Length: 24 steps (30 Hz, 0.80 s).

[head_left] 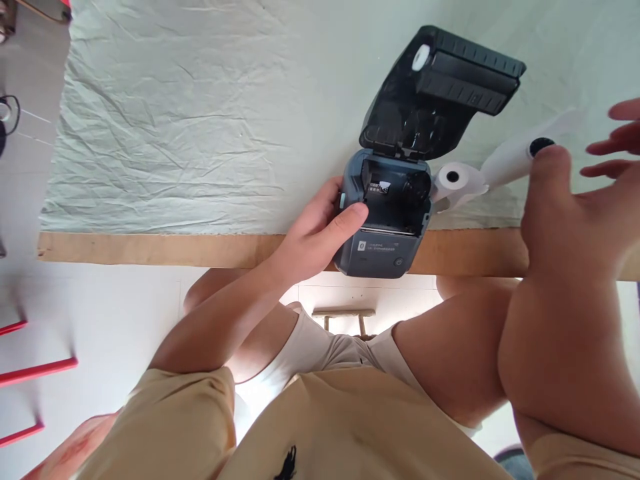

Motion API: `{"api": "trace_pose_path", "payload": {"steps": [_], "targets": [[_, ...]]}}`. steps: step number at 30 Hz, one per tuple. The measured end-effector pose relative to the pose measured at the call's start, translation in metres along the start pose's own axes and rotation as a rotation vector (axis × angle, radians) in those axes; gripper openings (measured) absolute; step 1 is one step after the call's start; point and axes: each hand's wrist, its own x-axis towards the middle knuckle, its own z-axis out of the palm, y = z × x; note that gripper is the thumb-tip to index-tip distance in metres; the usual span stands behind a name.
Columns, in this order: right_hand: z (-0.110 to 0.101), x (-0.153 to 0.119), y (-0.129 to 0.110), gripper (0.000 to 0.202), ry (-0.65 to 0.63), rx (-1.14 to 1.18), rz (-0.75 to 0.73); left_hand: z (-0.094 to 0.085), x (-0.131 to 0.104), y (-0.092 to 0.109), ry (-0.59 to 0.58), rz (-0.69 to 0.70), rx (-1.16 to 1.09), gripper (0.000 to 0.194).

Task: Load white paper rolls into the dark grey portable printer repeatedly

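A dark portable label printer [385,250] sits at the table's front edge. Its smoky lid [425,100] is swung back, and the paper bay is open with no roll in it. My left hand [325,230] grips the printer's left side, thumb on the rim of the bay. Just right of the printer stands a small white paper roll [444,175] with a dark core. Beside it lies a longer white paper roll [507,160]. My right hand [585,200] is over at the right with fingers spread, its thumb tip at that roll's dark core; contact is unclear.
A wrinkled pale green cloth [200,120] covers the table, with a bare wooden edge [160,248] along the front. My legs are below that edge. Red bars [40,371] show at the lower left, and a wooden stool [344,313] is under the table.
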Motion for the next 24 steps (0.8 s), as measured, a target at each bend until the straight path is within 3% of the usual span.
{"api": "trace_pose_path", "payload": {"steps": [4, 11, 16, 24], "targets": [[0.009, -0.007, 0.007, 0.073, -0.187, -0.017, -0.099, 0.000, -0.002, -0.001, 0.011, 0.026, 0.024, 0.051], [-0.024, -0.013, -0.027, 0.072, -0.499, 0.076, -0.174, -0.001, -0.007, -0.002, 0.029, 0.035, 0.052, 0.052], [-0.024, -0.007, -0.026, 0.052, -0.444, 0.080, -0.255, 0.001, -0.007, -0.001, 0.050, 0.023, 0.060, 0.054], [-0.006, -0.025, -0.031, 0.072, -0.355, 0.129, -0.159, -0.005, -0.006, -0.006, 0.039, 0.022, 0.099, 0.065]]}}
